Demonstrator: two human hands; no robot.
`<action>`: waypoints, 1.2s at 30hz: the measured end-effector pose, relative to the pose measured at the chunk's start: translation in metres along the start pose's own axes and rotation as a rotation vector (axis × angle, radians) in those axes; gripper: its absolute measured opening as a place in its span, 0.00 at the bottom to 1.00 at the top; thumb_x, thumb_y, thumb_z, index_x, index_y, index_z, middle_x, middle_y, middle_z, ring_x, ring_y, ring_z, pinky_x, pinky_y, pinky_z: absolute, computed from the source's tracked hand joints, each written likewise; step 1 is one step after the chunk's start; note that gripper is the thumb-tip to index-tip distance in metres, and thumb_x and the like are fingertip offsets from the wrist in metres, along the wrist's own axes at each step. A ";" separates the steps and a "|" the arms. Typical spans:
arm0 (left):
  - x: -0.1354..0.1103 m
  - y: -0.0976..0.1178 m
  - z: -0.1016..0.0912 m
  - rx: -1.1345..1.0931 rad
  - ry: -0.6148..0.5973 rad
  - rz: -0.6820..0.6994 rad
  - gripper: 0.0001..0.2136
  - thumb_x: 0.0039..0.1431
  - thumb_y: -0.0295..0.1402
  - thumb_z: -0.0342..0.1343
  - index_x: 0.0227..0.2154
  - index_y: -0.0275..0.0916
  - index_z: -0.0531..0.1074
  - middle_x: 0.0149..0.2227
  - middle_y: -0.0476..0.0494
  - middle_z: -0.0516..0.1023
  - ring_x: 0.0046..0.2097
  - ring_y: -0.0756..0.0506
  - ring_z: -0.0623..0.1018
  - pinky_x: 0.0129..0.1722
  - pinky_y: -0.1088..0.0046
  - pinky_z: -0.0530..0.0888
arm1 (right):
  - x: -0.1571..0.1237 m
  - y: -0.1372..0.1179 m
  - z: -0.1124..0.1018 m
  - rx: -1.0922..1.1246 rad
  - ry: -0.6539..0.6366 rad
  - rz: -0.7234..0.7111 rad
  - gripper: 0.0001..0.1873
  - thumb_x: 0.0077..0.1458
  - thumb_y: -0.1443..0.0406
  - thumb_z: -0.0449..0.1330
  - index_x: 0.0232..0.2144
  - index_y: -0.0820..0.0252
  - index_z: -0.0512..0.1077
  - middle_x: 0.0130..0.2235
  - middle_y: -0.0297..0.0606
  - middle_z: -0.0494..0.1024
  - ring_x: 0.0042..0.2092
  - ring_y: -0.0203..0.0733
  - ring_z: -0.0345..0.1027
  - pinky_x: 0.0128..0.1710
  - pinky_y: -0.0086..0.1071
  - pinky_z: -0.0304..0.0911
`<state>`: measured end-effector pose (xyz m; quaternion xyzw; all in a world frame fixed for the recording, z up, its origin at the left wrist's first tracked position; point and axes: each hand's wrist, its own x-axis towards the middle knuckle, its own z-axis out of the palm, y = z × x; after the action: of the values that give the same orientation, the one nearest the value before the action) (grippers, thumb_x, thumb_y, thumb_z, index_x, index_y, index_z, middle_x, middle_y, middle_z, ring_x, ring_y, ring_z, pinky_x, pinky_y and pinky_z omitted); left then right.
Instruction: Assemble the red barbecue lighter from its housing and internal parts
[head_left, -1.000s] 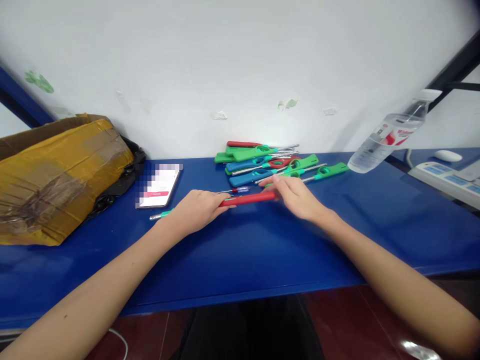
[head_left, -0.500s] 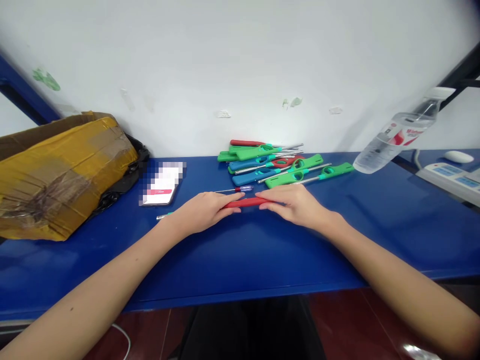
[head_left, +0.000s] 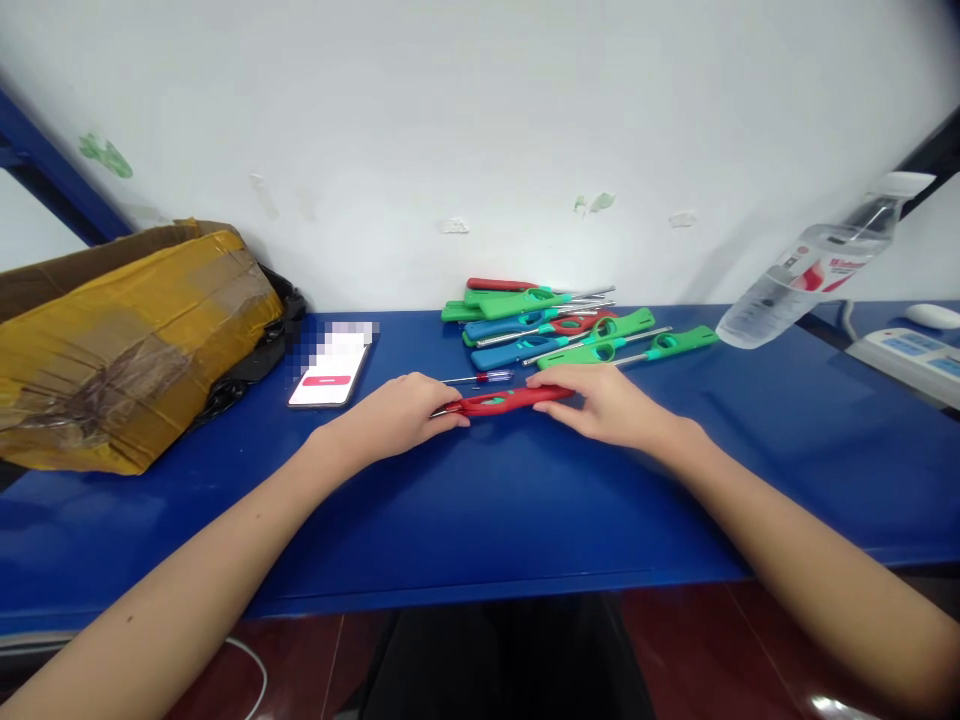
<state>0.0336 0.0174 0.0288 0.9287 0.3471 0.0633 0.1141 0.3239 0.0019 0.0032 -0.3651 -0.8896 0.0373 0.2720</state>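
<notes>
Both hands hold a red long-necked gas lighter (head_left: 501, 402) level, a little above the blue table. My left hand (head_left: 394, 415) is closed around its left end, where a bit of metal nozzle shows and the rest is hidden by the fingers. At the right end, my right hand (head_left: 604, 402) pinches the handle between thumb and fingers. A teal part is visible in the lighter's trigger opening. Just behind it lies a small screwdriver (head_left: 491, 377) with a clear and red handle. Farther back is a pile of green, blue and red lighters (head_left: 555, 308).
A phone (head_left: 330, 375) with a lit screen lies left of my hands. Beyond it stands a taped cardboard box (head_left: 135, 350) on black plastic. To the right are a water bottle (head_left: 802, 270), a power strip (head_left: 904, 350) and a white mouse (head_left: 932, 317). A white wall (head_left: 375, 150) closes off the back.
The red lighter has turned so that its trigger opening now shows. My left hand has shifted left toward the nozzle, and my right hand has moved slightly right along the handle.
</notes>
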 end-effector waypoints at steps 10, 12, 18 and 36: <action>0.001 0.010 0.004 -0.086 0.001 -0.001 0.14 0.63 0.43 0.57 0.30 0.37 0.75 0.23 0.49 0.71 0.25 0.50 0.67 0.26 0.74 0.59 | 0.003 -0.020 0.017 -0.053 -0.059 -0.060 0.16 0.65 0.64 0.56 0.52 0.62 0.75 0.49 0.43 0.81 0.47 0.46 0.77 0.47 0.37 0.72; -0.001 0.007 -0.001 -0.076 -0.035 -0.039 0.15 0.65 0.42 0.55 0.28 0.37 0.74 0.21 0.51 0.68 0.22 0.51 0.63 0.25 0.73 0.57 | 0.002 -0.019 0.017 -0.062 -0.051 -0.029 0.16 0.64 0.64 0.56 0.52 0.61 0.75 0.48 0.43 0.82 0.46 0.47 0.78 0.45 0.38 0.73; -0.003 0.008 -0.001 -0.044 -0.037 0.000 0.16 0.68 0.36 0.50 0.25 0.37 0.71 0.23 0.50 0.69 0.25 0.50 0.66 0.27 0.73 0.57 | 0.002 -0.015 0.016 -0.052 -0.051 -0.041 0.16 0.65 0.64 0.56 0.51 0.60 0.75 0.48 0.43 0.82 0.46 0.47 0.77 0.46 0.38 0.72; 0.001 0.008 0.012 0.070 0.026 0.070 0.13 0.69 0.39 0.50 0.39 0.36 0.74 0.29 0.45 0.77 0.31 0.46 0.76 0.31 0.72 0.66 | 0.001 -0.019 0.019 -0.077 -0.046 -0.064 0.16 0.64 0.65 0.56 0.51 0.61 0.76 0.47 0.45 0.82 0.46 0.47 0.78 0.47 0.39 0.73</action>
<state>0.0417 0.0098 0.0195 0.9429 0.3176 0.0672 0.0749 0.3015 -0.0085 -0.0072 -0.3458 -0.9076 0.0027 0.2382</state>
